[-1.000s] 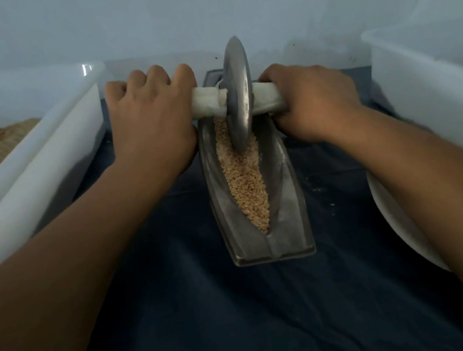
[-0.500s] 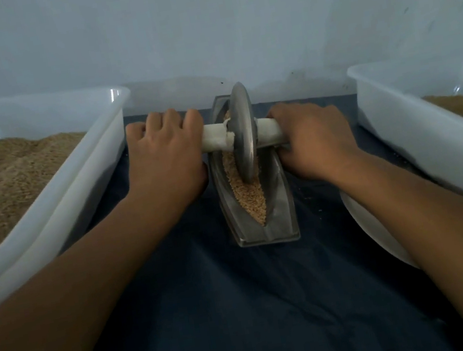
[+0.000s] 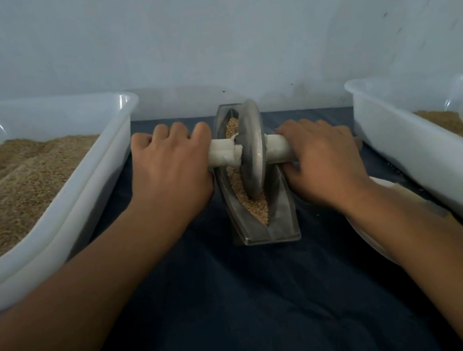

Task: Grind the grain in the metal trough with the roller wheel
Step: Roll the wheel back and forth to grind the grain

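A narrow boat-shaped metal trough (image 3: 283,221) lies lengthwise on the dark blue cloth, holding tan grain (image 3: 255,206). A grey metal roller wheel (image 3: 251,147) stands upright in it near the middle, its lower rim sunk in the grain. A white handle (image 3: 225,153) runs through the wheel on both sides. My left hand (image 3: 171,166) grips the handle's left end from above. My right hand (image 3: 324,157) grips the right end the same way. Grain shows both behind and in front of the wheel.
A large white plastic tub (image 3: 103,177) heaped with tan grain stands at the left. Another white tub (image 3: 419,145) with grain stands at the right. A white plate (image 3: 366,232) lies partly under my right forearm. A pale wall rises right behind the trough.
The wheel has rolled from the trough's far end toward me, to about the middle. Both hands came back with it, and the camera has pulled back.
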The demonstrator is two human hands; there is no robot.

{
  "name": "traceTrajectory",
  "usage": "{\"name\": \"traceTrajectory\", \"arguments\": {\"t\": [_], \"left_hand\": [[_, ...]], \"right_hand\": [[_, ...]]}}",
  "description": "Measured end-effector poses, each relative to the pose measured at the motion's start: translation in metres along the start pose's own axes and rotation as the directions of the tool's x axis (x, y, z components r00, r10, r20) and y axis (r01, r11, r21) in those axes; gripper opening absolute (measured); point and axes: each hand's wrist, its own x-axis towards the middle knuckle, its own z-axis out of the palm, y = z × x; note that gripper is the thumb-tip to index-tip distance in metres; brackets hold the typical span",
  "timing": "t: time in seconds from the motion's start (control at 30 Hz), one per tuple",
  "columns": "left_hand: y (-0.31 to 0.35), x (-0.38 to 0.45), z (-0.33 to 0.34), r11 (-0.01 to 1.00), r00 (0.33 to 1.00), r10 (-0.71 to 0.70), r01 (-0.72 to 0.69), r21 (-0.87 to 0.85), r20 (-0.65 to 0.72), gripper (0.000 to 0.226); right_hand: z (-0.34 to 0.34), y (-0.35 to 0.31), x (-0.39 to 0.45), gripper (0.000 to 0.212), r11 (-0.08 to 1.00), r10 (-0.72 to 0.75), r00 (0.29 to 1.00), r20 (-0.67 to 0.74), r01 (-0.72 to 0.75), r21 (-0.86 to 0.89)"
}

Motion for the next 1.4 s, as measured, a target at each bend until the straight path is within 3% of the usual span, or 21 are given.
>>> {"name": "traceTrajectory", "arguments": {"t": [0.43, 0.7, 1.07, 1.4], "left_hand": [[-0.006, 0.001, 0.010, 0.990, 1.000, -0.007, 0.006, -0.140, -0.012, 0.025], [-0.009, 0.004, -0.013, 0.992, 0.983, -0.051, 0.030, -0.121, -0.176, 0.033], [-0.004, -0.003, 0.003, 0.986, 0.997, -0.039, 0.027, -0.164, -0.072, 0.032], [0.001, -0.002, -0.001, 0.976, 0.986, -0.069, 0.035, -0.217, -0.150, 0.031]], "right_hand": [[0.003, 0.000, 0.009, 0.030, 0.999, -0.048, 0.997, -0.056, 0.048, 0.001], [-0.004, -0.007, 0.002, 0.035, 0.998, -0.010, 0.977, -0.213, 0.024, 0.064], [0.003, -0.001, -0.003, 0.038, 0.995, -0.017, 0.996, -0.082, 0.025, 0.099], [-0.017, 0.003, -0.002, 0.050, 0.999, -0.025, 0.986, -0.167, 0.032, 0.035]]}}
